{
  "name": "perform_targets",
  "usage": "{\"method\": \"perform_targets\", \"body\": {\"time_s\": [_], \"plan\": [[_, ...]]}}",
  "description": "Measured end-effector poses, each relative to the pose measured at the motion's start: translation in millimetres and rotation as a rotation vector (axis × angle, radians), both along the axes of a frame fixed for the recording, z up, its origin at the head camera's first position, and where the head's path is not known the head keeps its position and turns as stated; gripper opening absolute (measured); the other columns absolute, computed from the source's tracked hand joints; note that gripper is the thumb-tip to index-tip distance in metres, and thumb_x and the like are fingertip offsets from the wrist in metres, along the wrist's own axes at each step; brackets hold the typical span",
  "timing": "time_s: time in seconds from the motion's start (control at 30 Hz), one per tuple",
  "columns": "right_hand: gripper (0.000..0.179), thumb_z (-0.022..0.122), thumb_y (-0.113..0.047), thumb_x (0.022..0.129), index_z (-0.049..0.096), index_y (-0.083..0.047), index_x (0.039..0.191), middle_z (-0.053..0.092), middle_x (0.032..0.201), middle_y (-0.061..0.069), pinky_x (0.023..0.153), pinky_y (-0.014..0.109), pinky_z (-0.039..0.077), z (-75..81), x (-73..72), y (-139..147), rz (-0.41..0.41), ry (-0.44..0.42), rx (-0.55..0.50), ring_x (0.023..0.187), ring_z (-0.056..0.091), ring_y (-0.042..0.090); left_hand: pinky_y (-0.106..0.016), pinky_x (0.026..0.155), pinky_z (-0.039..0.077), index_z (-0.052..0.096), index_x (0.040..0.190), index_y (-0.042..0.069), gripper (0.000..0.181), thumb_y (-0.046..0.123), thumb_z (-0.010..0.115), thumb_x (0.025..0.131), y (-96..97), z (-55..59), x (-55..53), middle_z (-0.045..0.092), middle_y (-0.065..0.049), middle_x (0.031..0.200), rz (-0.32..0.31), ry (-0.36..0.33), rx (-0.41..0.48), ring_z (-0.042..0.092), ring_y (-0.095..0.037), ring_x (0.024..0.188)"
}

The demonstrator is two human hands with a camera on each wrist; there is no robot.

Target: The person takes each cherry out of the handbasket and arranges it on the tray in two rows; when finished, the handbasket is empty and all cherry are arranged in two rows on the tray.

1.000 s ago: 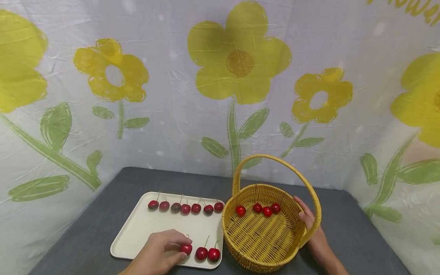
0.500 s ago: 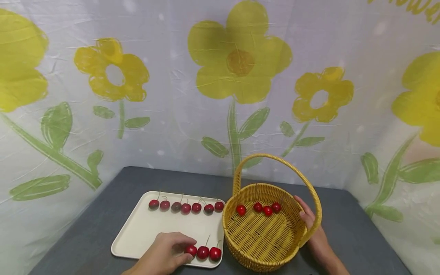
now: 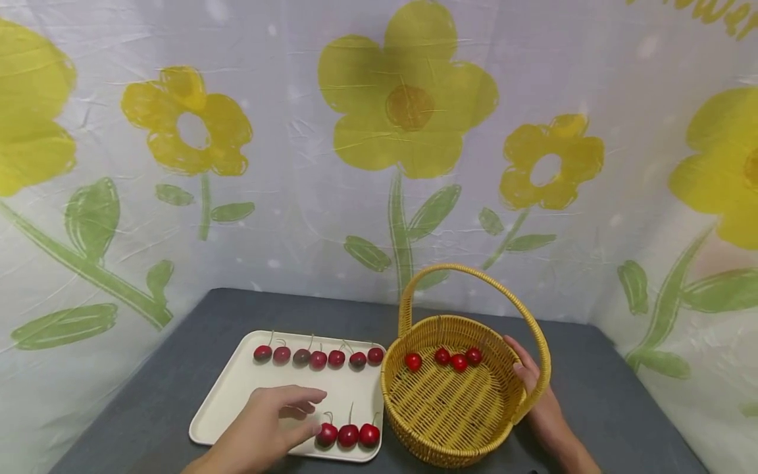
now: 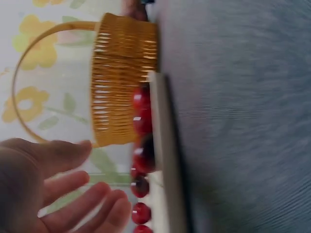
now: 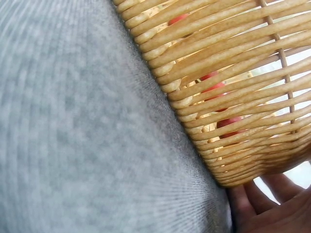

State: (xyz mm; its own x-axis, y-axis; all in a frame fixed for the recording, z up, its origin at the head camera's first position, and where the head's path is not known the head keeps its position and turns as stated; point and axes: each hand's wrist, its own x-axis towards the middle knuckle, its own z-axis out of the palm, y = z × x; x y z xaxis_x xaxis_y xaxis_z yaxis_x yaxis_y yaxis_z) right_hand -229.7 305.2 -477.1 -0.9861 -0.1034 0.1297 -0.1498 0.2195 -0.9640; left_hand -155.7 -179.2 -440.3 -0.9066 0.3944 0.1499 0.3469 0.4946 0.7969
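Observation:
A cream tray (image 3: 237, 401) bears a back row of cherries (image 3: 318, 359) with stems and a front row of 3 cherries (image 3: 348, 436). My left hand (image 3: 266, 421) hovers over the tray's front with thumb and fingers apart and nothing between them; its thumb tip is right at the leftmost front cherry (image 3: 326, 435). In the left wrist view, the same hand (image 4: 73, 194) shows spread fingers. My right hand (image 3: 541, 401) holds the yellow wicker basket (image 3: 408, 421) at its right side, thumb at the rim. Its fingertips are hidden behind the weave in the right wrist view.
Several red cherries (image 3: 458, 363) lie inside the basket towards its back. The basket's tall arched handle (image 3: 474, 271) rises over it, close beside the tray's right edge. Both stand on a dark grey table (image 3: 284, 311), with a flower-printed cloth (image 3: 284, 217) behind.
My left hand slid a cherry right until it stood beside the other front cherries, then let it go and drew back slightly left. The right hand and basket have stayed put.

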Motion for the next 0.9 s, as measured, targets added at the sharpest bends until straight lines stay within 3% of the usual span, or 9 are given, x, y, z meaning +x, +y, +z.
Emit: {"method": "perform_targets", "body": {"time_s": [0.1,0.27,0.47,0.73,0.9], "plan": [[0.056,0.033,-0.038,0.122,0.027,-0.021,0.175,0.030,0.177,0.017,0.102,0.009,0.048,1.1,-0.3,1,0.000,0.010,0.001,0.135,0.051,-0.015,-0.026,0.092,0.064,0.078,0.132,0.008,0.040,0.024,0.085,0.097,1.4,12.5,0.0,0.081,-0.013,0.126,-0.055,-0.022,0.103,0.080,-0.014,0.104],[0.056,0.034,-0.038,0.122,0.028,-0.021,0.175,0.030,0.178,0.017,0.102,0.007,0.046,0.9,-1.1,1,-0.008,0.017,0.028,0.135,0.049,-0.017,-0.018,0.096,0.060,0.077,0.136,0.013,0.037,0.024,0.081,0.101,13.4,32.2,-5.5,0.081,-0.010,0.128,-0.170,-0.159,0.210,0.079,-0.017,0.115],[0.058,0.034,-0.041,0.122,0.026,-0.020,0.175,0.028,0.179,0.015,0.103,0.006,0.045,-1.1,-1.2,0,-0.014,-0.003,0.027,0.135,0.046,-0.019,-0.027,0.098,0.063,0.075,0.139,0.012,0.038,0.020,0.081,0.102,41.1,50.9,-23.3,0.078,-0.010,0.136,-0.264,-0.248,0.304,0.077,-0.020,0.123],[0.056,0.034,-0.042,0.121,0.028,-0.024,0.175,0.029,0.179,0.014,0.103,0.007,0.045,-0.1,-0.7,0,-0.014,-0.007,0.024,0.136,0.047,-0.017,-0.029,0.102,0.061,0.072,0.142,0.005,0.043,0.019,0.080,0.102,91.5,63.5,-50.7,0.078,-0.006,0.137,-0.366,-0.200,0.370,0.075,-0.018,0.127],[0.056,0.033,-0.042,0.122,0.027,-0.024,0.175,0.029,0.179,0.015,0.103,0.008,0.045,-0.3,-1.1,0,-0.014,-0.010,0.020,0.137,0.047,-0.015,-0.026,0.102,0.061,0.076,0.139,0.013,0.041,0.026,0.082,0.101,131.1,75.6,-68.4,0.079,0.000,0.134,-0.320,-0.113,0.303,0.076,-0.016,0.124]]}}
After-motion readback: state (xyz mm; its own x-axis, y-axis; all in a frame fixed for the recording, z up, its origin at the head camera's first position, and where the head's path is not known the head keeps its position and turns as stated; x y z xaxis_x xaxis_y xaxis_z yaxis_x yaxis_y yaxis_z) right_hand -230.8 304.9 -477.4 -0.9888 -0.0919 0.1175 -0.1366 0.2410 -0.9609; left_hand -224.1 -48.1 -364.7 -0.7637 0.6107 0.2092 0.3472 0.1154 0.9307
